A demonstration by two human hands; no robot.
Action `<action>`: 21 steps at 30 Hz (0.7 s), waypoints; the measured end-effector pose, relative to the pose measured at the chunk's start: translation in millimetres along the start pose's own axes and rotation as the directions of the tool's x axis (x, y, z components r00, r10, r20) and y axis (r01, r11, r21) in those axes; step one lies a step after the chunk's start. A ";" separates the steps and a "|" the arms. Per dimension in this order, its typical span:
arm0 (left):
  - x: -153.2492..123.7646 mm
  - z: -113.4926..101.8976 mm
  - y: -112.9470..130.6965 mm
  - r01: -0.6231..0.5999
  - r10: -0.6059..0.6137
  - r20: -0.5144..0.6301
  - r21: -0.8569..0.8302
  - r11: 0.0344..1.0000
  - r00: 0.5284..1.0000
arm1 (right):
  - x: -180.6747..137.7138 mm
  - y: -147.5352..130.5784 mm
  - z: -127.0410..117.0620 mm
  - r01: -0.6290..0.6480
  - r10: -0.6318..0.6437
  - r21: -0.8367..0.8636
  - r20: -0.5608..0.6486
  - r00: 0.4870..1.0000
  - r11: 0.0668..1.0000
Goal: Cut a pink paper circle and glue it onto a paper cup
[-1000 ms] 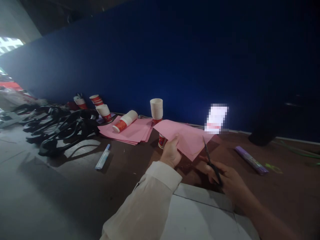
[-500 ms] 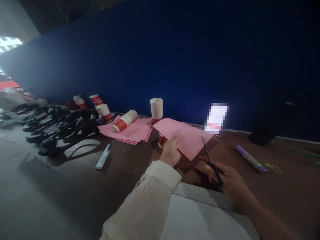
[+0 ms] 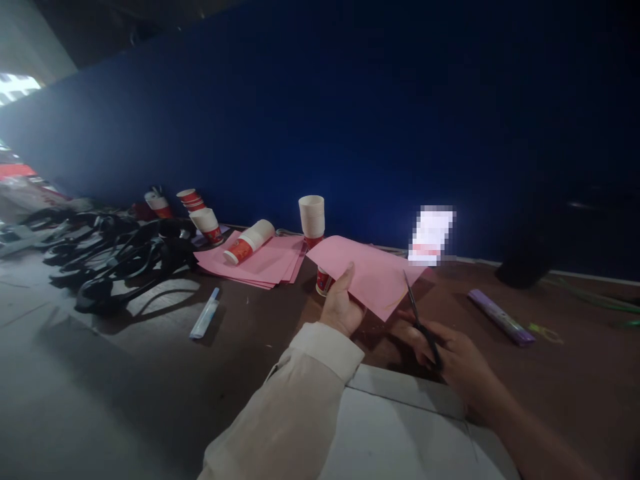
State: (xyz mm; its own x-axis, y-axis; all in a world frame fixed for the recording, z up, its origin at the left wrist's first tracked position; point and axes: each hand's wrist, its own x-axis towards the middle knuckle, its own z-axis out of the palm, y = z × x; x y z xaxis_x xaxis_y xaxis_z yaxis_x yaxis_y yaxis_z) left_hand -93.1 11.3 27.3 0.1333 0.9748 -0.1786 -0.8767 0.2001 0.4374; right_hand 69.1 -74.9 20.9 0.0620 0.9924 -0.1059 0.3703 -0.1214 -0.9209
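My left hand (image 3: 343, 303) grips a pink sheet of paper (image 3: 373, 273) by its near left edge, thumb on top and fingers underneath. The sheet is held above the brown table and bows slightly. In my right hand (image 3: 440, 347) is a pair of dark scissors (image 3: 423, 323), fingers closed round the handles. Their blades point away from me and meet the right part of the sheet near its corner. A faint curved yellowish line shows by the sheet's near corner. Behind the sheet stands a tall stack of paper cups (image 3: 313, 217), its lower part partly hidden.
Left of the sheet, more pink paper (image 3: 270, 263) lies under a toppled cup stack (image 3: 250, 241). A pale blue packet (image 3: 205, 313), a purple packet (image 3: 500, 317) and black tangled gear (image 3: 130, 260) lie around. A blurred bright screen (image 3: 431, 235) leans at the blue partition (image 3: 350, 120). White board (image 3: 395, 427) is nearest me.
My left thumb has straightened a little along the sheet, and the sheet's near corner has tilted slightly. The scissors stay at nearly the same place on the paper.
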 end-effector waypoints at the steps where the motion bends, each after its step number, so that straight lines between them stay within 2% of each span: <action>1: -2.5 1.0 -0.5 0.006 -0.006 0.002 -0.009 1.000 1.000 | -0.8 -1.0 0.4 -0.007 0.007 0.012 -0.005 1.000 1.000; 7: -14.1 6.3 -13.6 0.048 -0.046 -0.100 0.017 0.999 0.994 | -2.6 -3.5 -0.7 -0.048 0.049 0.049 -0.025 0.998 0.998; 13: -20.8 9.7 -21.8 0.074 -0.062 -0.062 0.206 0.976 0.996 | 1.9 -1.5 -2.4 -0.053 0.052 0.031 0.021 0.998 0.998; 16: -19.7 8.7 -21.6 0.078 -0.057 -0.085 0.262 0.962 0.995 | 2.6 -1.2 -2.6 -0.071 0.069 0.040 0.046 0.997 0.997; 21: -17.1 5.3 -19.5 0.156 -0.114 -0.148 0.311 0.937 0.982 | 1.2 -2.0 -3.8 -0.027 0.027 -0.016 0.036 0.999 1.000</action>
State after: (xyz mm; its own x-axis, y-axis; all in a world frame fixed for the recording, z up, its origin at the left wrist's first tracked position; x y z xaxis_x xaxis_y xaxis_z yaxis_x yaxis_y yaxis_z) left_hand -75.9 -8.8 26.5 0.1626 0.9203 -0.3559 -0.6571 0.3701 0.6567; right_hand 72.0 -73.5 24.0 0.0384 0.9888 -0.1444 0.3829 -0.1480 -0.9118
